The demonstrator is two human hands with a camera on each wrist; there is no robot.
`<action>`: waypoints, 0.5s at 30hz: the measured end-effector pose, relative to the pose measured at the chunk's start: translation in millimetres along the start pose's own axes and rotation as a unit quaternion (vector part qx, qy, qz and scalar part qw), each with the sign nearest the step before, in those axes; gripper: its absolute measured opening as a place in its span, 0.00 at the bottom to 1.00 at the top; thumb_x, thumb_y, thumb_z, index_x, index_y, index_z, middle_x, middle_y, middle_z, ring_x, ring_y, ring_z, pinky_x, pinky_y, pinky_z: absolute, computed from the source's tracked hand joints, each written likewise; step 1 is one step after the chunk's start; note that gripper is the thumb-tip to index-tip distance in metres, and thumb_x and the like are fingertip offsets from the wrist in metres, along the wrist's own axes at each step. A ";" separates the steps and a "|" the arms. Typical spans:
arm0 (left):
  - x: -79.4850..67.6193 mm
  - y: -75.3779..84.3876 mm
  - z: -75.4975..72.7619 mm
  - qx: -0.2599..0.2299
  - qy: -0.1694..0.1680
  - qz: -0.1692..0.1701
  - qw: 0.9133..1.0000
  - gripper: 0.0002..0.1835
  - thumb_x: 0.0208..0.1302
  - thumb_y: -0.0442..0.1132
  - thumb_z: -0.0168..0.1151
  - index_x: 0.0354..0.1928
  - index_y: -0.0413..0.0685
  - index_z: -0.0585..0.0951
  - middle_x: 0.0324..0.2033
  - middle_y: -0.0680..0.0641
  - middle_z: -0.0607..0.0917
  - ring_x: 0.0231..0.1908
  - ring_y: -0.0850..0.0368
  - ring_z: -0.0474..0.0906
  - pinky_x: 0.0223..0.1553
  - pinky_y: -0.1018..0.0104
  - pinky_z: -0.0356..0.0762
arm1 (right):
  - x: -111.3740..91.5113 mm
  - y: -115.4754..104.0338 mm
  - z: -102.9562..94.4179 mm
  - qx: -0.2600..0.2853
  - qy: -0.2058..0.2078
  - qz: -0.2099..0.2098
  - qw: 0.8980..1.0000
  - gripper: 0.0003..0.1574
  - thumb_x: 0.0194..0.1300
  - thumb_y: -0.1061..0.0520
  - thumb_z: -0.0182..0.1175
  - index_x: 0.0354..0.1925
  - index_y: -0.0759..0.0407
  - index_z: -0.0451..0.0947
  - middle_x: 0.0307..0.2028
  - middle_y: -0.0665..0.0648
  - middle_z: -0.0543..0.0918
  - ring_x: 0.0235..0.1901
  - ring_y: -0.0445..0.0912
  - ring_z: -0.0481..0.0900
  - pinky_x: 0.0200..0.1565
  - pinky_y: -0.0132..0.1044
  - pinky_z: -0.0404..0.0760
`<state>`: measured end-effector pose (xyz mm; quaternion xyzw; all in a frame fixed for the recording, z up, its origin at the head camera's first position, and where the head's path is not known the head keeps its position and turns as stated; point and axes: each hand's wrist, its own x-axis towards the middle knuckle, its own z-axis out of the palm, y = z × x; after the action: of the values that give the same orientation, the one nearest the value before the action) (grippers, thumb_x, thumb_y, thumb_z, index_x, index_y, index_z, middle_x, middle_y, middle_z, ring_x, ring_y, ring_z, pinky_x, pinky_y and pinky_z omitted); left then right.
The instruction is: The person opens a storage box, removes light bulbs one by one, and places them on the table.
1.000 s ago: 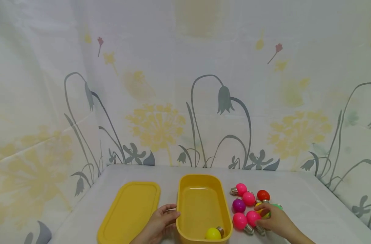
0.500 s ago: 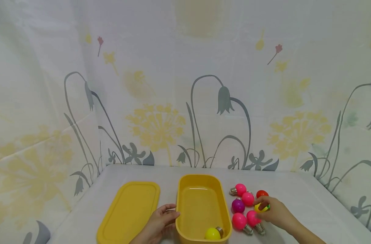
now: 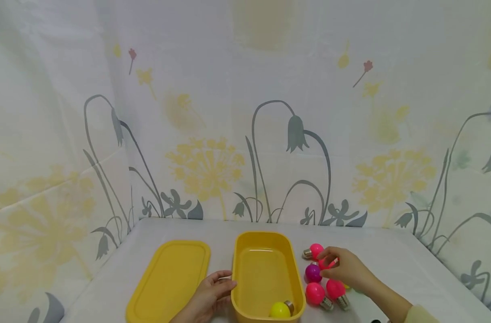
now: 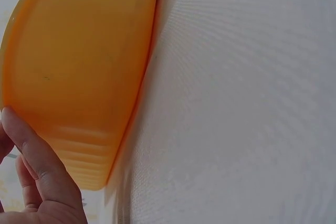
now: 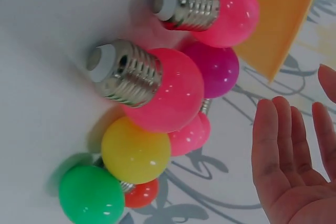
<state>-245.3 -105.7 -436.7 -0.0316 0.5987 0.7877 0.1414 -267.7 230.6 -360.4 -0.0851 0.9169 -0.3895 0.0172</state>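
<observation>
In the head view my left hand (image 3: 209,296) touches the left rim of an open yellow box (image 3: 265,278) with its fingertips. A yellow light bulb (image 3: 279,310) lies inside the box near its front. My right hand (image 3: 346,269) is raised over a group of coloured bulbs to the right, holding nothing; its fingers look straight in the right wrist view. Around it lie a purple bulb (image 3: 313,272) and several pink bulbs, one nearest the box (image 3: 315,293). The right wrist view also shows a yellow bulb (image 5: 136,150), a green bulb (image 5: 92,195) and a red bulb (image 5: 144,194).
A flat yellow lid (image 3: 168,282) lies left of the box on the white tabletop (image 3: 403,260). Behind the table hangs a flower-printed cloth (image 3: 245,134). A small dark object (image 3: 375,321) peeks in at the bottom edge, below the right forearm.
My right hand has moved left and away from me, from above the yellow bulb to above the pink and purple ones. My left hand stays at the box rim.
</observation>
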 end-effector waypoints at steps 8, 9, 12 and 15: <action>0.4 0.6 -0.1 0.001 -0.001 -0.003 1.000 0.23 0.59 0.35 0.64 0.54 0.35 0.69 0.35 0.48 0.78 0.31 0.60 0.78 0.32 0.70 0.79 | 7.2 -15.2 5.8 0.004 -0.019 -0.040 0.999 0.19 0.47 0.66 0.70 0.39 0.60 0.78 0.32 0.55 0.78 0.29 0.47 0.74 0.31 0.36 0.81; 0.6 0.5 -0.1 0.001 -0.001 -0.005 1.000 0.23 0.59 0.35 0.64 0.54 0.35 0.69 0.36 0.48 0.78 0.32 0.60 0.78 0.32 0.70 0.79 | 8.0 -16.5 6.3 0.004 -0.024 -0.050 0.998 0.19 0.47 0.66 0.70 0.39 0.60 0.78 0.32 0.55 0.78 0.29 0.47 0.74 0.31 0.36 0.81; 1.1 -0.2 -0.2 0.000 -0.001 -0.006 1.000 0.23 0.59 0.35 0.64 0.54 0.35 0.69 0.36 0.48 0.78 0.31 0.60 0.79 0.33 0.70 0.79 | 10.3 -20.0 7.6 0.015 -0.042 -0.075 0.996 0.19 0.47 0.65 0.70 0.40 0.61 0.78 0.32 0.54 0.78 0.29 0.47 0.75 0.32 0.35 0.81; 1.3 -0.7 -0.1 0.000 -0.001 -0.006 1.000 0.23 0.59 0.35 0.64 0.54 0.35 0.70 0.36 0.48 0.78 0.31 0.60 0.79 0.33 0.70 0.79 | 12.0 -23.7 9.8 0.032 -0.064 -0.078 0.994 0.19 0.47 0.65 0.70 0.40 0.61 0.78 0.32 0.54 0.77 0.29 0.47 0.77 0.32 0.36 0.82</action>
<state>-246.4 -105.4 -437.6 -0.0343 0.5984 0.7868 0.1470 -275.2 205.4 -349.8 -0.1804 0.8917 -0.4124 0.0479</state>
